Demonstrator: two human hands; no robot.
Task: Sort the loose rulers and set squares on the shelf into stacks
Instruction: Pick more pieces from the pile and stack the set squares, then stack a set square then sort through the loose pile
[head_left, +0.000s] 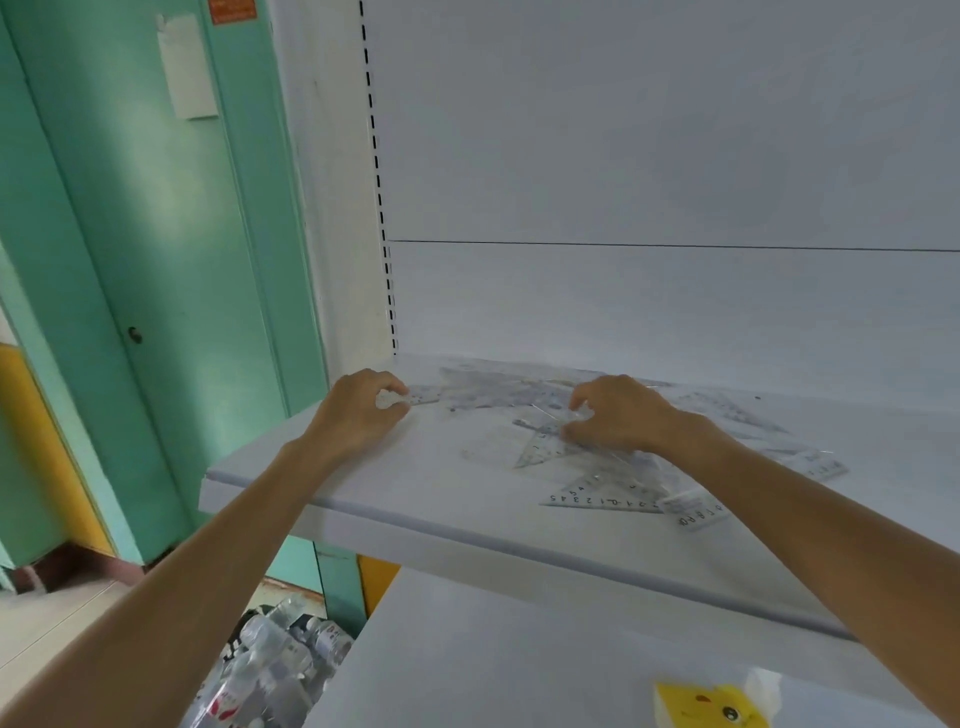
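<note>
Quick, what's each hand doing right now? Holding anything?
Left hand: grips the end of a clear ruler.
Right hand: fingers curled, pinching a clear set square in the pile.

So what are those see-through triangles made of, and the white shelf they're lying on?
The set squares look like clear hard plastic: the shelf shows through them, and black numbers are printed along the edge. The shelf is smooth, matt white, probably painted metal or coated board; the look alone can't settle which.
</note>
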